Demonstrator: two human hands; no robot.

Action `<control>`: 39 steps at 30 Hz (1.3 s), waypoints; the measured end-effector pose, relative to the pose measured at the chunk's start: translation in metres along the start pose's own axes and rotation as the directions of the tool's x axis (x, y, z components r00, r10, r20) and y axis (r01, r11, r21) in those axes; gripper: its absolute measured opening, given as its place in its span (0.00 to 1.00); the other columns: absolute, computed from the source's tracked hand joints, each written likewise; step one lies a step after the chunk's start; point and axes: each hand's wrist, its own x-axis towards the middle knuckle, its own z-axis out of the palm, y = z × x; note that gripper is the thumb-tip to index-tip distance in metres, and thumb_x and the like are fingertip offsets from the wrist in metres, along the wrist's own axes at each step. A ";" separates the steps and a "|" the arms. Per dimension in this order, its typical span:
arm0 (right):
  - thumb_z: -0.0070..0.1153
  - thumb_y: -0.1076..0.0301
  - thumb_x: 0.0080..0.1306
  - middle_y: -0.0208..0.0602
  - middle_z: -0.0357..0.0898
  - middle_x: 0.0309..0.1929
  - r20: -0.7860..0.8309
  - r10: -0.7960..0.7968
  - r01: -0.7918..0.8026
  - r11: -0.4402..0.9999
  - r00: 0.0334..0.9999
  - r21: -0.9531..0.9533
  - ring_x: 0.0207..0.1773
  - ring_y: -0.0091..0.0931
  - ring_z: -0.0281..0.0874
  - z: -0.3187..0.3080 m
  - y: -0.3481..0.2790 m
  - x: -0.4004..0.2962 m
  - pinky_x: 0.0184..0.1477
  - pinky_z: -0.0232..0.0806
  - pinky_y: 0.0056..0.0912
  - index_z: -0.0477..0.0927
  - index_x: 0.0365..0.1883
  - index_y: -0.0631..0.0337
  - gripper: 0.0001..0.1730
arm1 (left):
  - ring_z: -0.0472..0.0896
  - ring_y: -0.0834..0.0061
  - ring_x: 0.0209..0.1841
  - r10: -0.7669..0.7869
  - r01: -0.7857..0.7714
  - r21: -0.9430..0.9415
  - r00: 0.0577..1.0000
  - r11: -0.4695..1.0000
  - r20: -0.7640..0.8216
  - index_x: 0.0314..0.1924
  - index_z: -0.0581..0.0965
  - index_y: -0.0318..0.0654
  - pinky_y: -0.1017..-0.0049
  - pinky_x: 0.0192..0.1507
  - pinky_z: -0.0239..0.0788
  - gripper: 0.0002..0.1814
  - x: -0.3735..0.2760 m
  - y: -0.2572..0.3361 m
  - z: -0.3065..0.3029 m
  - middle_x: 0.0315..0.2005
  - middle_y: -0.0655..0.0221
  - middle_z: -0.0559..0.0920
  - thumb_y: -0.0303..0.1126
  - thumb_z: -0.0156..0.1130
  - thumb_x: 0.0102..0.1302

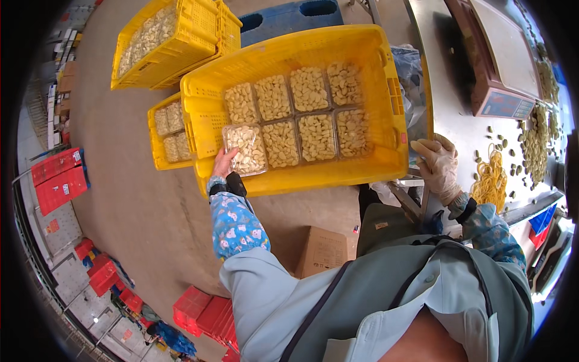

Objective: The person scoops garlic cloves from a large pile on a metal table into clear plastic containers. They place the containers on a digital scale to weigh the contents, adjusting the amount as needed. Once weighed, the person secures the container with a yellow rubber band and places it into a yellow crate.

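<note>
My left hand (224,162), ungloved, grips the left edge of a clear plastic box of pale shelled beans (246,149). That box is at the near left corner inside a large yellow plastic crate (289,181), raised or tilted a little beside its neighbours. Several more filled boxes (309,89) lie in two rows on the crate's bottom. My right hand (436,169), in a thin whitish glove, rests at the edge of the metal table (457,131), right of the crate, fingers curled; whether it holds anything is unclear. Yellow rubber bands (491,181) lie in a heap beside it.
A weighing scale (509,59) stands on the table, with loose green beans (536,145) near it. Yellow crates (181,50) with more boxes stand beyond and left. A blue plastic pallet (291,20) lies behind. A cardboard box (323,251) and red crates (206,312) are on the floor.
</note>
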 end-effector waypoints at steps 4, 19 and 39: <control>0.61 0.73 0.54 0.27 0.79 0.49 -0.003 0.004 -0.004 1.000 1.000 0.000 0.58 0.37 0.70 0.003 0.000 0.001 0.62 0.59 0.43 0.81 0.50 0.47 0.23 | 0.79 0.66 0.52 -0.014 0.011 0.054 0.999 0.998 0.051 0.64 0.66 0.34 0.67 0.54 0.72 0.28 0.017 -0.001 -0.005 0.54 0.61 0.78 0.32 0.61 0.66; 0.57 0.73 0.50 0.33 0.80 0.42 -0.024 -0.052 0.051 0.998 0.998 -0.040 0.49 0.39 0.74 -0.005 -0.002 0.005 0.49 0.68 0.45 0.80 0.43 0.53 0.19 | 0.79 0.51 0.50 0.039 -0.016 0.995 0.999 -0.101 0.020 0.53 0.76 0.37 0.56 0.48 0.73 0.22 0.057 -0.024 0.080 0.49 0.49 0.80 0.38 0.54 0.59; 0.53 0.56 0.66 0.41 0.84 0.47 0.272 0.140 -0.301 0.585 0.952 0.753 0.50 0.35 0.81 -0.188 0.172 -0.100 0.55 0.71 0.35 0.82 0.50 0.56 0.19 | 0.80 0.71 0.51 0.683 -0.815 0.411 0.572 0.409 0.455 0.57 0.75 0.29 0.75 0.53 0.71 0.16 -0.243 0.173 0.537 0.49 0.59 0.81 0.25 0.54 0.71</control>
